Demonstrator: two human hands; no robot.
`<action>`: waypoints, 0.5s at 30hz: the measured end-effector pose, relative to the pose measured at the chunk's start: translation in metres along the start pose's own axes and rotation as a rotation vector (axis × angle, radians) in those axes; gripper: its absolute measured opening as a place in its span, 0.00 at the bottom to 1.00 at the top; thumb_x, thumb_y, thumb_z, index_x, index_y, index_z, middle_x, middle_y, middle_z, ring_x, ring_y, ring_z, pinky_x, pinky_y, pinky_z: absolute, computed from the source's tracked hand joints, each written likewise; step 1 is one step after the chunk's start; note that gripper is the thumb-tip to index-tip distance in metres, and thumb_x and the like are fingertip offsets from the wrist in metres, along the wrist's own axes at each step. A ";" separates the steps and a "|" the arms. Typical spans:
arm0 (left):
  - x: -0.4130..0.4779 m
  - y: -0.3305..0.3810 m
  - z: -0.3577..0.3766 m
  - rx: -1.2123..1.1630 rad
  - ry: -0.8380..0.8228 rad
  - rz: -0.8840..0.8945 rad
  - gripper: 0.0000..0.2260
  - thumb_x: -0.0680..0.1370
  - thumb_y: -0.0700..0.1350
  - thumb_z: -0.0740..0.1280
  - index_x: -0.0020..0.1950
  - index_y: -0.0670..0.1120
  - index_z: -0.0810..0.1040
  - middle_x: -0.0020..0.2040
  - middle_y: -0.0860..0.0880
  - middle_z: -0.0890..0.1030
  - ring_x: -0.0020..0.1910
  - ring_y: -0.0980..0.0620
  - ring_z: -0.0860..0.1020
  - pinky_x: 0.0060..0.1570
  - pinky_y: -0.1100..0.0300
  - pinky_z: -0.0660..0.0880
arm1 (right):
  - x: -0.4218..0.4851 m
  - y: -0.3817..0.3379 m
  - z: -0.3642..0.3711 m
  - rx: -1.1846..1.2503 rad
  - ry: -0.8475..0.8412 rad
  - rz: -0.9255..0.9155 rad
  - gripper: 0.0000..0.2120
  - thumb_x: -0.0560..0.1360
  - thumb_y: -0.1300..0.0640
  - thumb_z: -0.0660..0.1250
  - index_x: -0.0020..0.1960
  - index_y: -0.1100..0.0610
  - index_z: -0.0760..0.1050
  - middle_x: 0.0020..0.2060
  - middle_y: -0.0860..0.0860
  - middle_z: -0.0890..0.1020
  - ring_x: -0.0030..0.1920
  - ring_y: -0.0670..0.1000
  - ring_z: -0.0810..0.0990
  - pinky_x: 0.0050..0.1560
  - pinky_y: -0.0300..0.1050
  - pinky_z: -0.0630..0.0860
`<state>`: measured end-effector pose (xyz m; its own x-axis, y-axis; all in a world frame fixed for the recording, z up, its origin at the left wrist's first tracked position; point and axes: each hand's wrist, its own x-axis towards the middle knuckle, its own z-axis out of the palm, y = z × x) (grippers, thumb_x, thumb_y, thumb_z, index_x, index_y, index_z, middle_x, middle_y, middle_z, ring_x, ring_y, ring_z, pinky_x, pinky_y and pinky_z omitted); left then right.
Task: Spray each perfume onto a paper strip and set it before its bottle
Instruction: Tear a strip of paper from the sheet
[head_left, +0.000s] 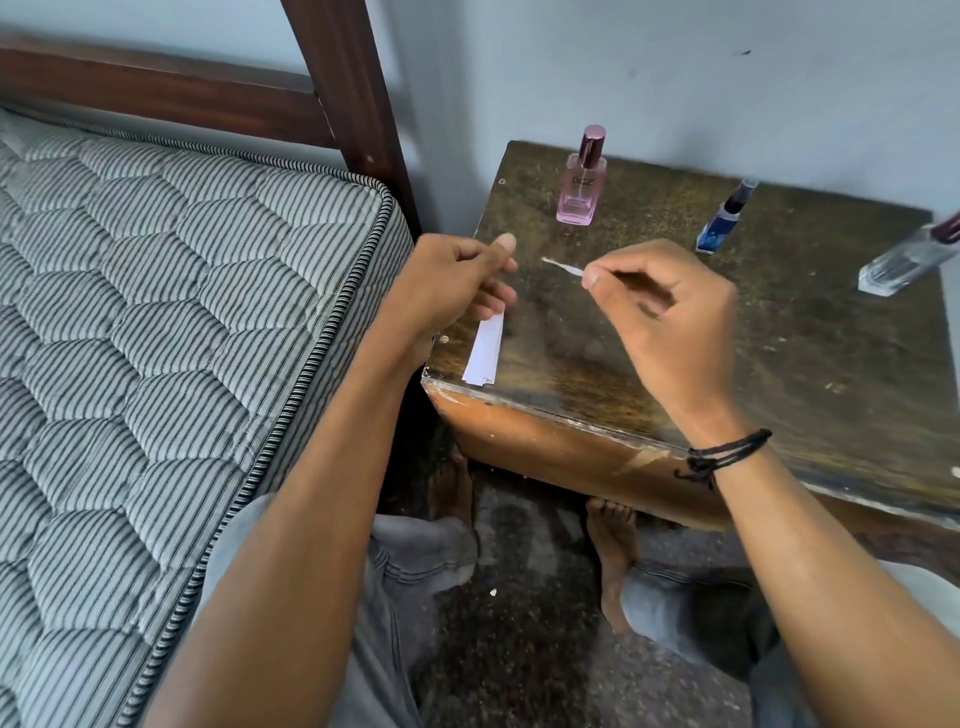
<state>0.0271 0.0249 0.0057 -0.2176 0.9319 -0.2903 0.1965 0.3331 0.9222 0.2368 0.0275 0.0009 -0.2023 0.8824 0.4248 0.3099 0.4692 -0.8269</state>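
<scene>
Thin paper strip (562, 267), edge-on and hard to read, is pinched by the right hand (670, 322) over the scuffed wooden table (779, 338), near the pink glass bottle (579, 182). Left hand (452, 291) grips a flat white stack (485, 351), probably more strips. Clear bottle (904, 260) is cut off at the right.

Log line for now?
left hand: holds white paper strip stack | right hand: pinches single white paper strip | pink glass bottle: capped

worn: black cord bracelet (727, 451), knotted, right wrist | grey trousers (415, 561), probably denim | feet (613, 545): bare
</scene>
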 end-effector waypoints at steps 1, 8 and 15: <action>-0.001 0.002 0.006 -0.078 -0.026 -0.056 0.17 0.80 0.53 0.68 0.53 0.39 0.83 0.42 0.41 0.86 0.37 0.51 0.84 0.36 0.65 0.79 | 0.000 0.000 -0.001 -0.002 -0.027 -0.028 0.03 0.78 0.63 0.72 0.48 0.62 0.85 0.44 0.53 0.85 0.46 0.45 0.84 0.46 0.36 0.80; -0.005 0.008 0.036 -0.374 0.060 -0.038 0.08 0.77 0.32 0.70 0.56 0.34 0.81 0.44 0.41 0.84 0.45 0.49 0.85 0.41 0.62 0.82 | -0.006 0.009 -0.012 -0.063 -0.243 -0.187 0.02 0.77 0.67 0.72 0.46 0.64 0.84 0.44 0.55 0.85 0.45 0.50 0.84 0.47 0.42 0.81; -0.006 0.014 0.046 -0.356 0.078 -0.022 0.13 0.75 0.32 0.73 0.59 0.35 0.79 0.47 0.37 0.86 0.41 0.51 0.86 0.38 0.63 0.82 | -0.006 0.020 -0.031 -0.142 -0.288 -0.121 0.03 0.76 0.63 0.75 0.50 0.61 0.85 0.47 0.52 0.84 0.45 0.48 0.84 0.49 0.44 0.82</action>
<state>0.0752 0.0303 0.0086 -0.2935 0.9065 -0.3034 -0.1508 0.2695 0.9511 0.2732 0.0323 -0.0066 -0.4934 0.7834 0.3780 0.3899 0.5876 -0.7090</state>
